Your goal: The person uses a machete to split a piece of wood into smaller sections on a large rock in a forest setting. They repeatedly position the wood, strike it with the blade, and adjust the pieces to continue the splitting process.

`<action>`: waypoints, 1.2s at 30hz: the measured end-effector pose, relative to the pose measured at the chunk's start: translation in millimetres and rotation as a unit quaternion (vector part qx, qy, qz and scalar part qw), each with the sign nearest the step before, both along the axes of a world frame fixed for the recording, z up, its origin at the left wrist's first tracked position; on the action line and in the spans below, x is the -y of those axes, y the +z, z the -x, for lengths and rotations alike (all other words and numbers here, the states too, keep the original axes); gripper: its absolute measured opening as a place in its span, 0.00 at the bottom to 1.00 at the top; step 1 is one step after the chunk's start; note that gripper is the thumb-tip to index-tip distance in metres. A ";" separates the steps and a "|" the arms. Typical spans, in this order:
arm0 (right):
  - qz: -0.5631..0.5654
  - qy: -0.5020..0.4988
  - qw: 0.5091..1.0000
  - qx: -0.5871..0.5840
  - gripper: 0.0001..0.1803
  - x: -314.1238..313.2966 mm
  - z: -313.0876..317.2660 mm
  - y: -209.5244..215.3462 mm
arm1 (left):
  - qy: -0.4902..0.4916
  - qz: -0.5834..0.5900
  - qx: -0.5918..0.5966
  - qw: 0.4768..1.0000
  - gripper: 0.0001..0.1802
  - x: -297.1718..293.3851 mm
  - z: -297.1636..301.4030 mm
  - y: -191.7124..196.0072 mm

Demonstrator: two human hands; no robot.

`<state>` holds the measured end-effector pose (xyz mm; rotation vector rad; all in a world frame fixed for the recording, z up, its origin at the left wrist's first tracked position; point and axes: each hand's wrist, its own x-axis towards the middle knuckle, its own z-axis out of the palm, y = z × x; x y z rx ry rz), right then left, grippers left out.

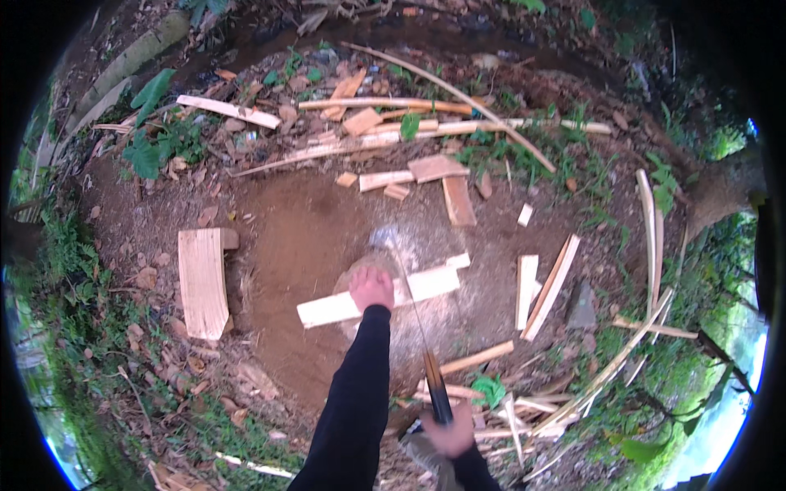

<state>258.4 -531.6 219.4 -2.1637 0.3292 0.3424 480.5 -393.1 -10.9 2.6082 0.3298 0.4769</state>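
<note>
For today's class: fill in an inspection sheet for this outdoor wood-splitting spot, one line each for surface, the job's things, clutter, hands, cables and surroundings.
Surface: bare brown earth around a round chopping block.
Job's things: a pale wooden plank lies across the block; a long-handled axe is over it, its head blurred.
Clutter: split boards, a wide slab, thin strips and chips scattered about.
Hands: left hand rests on the plank; right hand grips the axe handle's end.
Cables: nothing seen.
Surroundings: green plants, leaf litter, a tree trunk at the right.
</note>
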 end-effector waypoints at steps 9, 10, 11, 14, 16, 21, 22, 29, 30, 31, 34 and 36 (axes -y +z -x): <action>-0.031 -0.024 0.999 -0.027 0.15 -5.1 26.1 27.5 | 0.014 0.000 0.057 0.998 0.13 -3.2 0.3 7.7; -0.056 -0.034 0.998 -0.020 0.16 -0.9 35.8 38.7 | 0.012 -0.003 0.063 0.998 0.13 -4.4 -2.7 8.6; -0.047 -0.014 0.999 -0.009 0.16 1.5 29.1 32.5 | 0.012 -0.007 0.069 0.998 0.13 -2.7 -3.0 9.1; 0.014 0.032 0.999 0.025 0.14 0.9 -34.1 -21.1 | 0.011 -0.008 0.063 0.998 0.13 8.4 -2.0 8.0; 0.007 -0.039 0.999 0.032 0.17 -11.9 -108.2 -64.5 | 0.009 -0.010 0.081 0.997 0.13 14.7 -7.0 10.4; 0.050 0.088 0.993 0.068 0.11 -2.3 -27.6 -32.2 | 0.011 0.005 -0.002 1.000 0.10 -4.9 -8.0 4.9; -0.016 -0.007 0.999 -0.030 0.13 -9.6 -1.2 26.1 | 0.015 0.003 -0.007 1.000 0.10 -6.9 -2.1 0.0; 0.004 -0.024 1.000 0.016 0.14 -5.8 -44.0 -24.8 | -0.008 0.021 -0.017 1.000 0.10 13.1 -0.7 11.0; 0.019 -0.051 0.995 0.078 0.16 -8.6 -77.1 -41.3 | -0.004 0.027 0.008 1.000 0.11 18.1 -5.5 16.7; -0.014 -0.056 0.998 0.004 0.15 -9.3 -93.8 -40.0 | 0.000 0.010 0.019 1.000 0.10 11.5 -2.3 14.1; -0.013 -0.036 0.999 -0.024 0.16 -11.3 -35.9 -3.0 | 0.008 -0.025 0.036 0.999 0.10 -10.0 -1.7 10.4; -0.028 0.001 0.999 -0.034 0.15 13.7 32.7 45.8 | 0.001 -0.017 0.018 1.000 0.10 -1.2 1.4 15.4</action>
